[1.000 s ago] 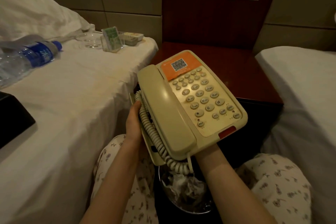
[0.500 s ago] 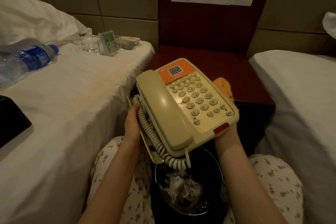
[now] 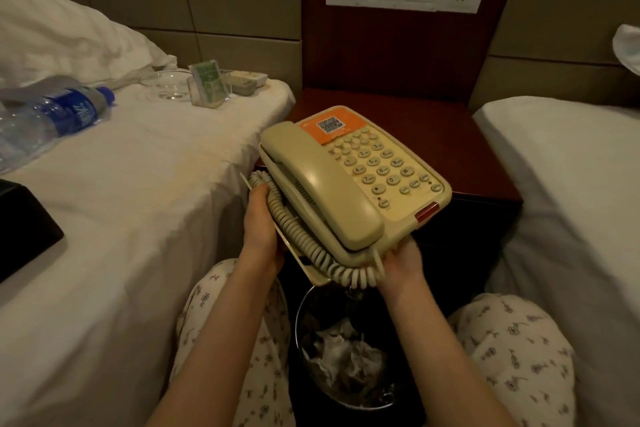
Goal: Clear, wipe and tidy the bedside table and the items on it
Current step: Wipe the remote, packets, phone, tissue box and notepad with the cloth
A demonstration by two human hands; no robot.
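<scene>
the beige telephone is lifted and tilted between both hands, its far end above the front part of the dark red surface and its near end above the waste bin on the floor; i cannot tell if it touches the surface. the left hand grips its left side with the thumb against the coiled cord, and the right hand holds the near corner from below, its fingers hidden under the body. on the bed at the left lie a water bottle, a glass dish and a clear holder with green cards.
</scene>
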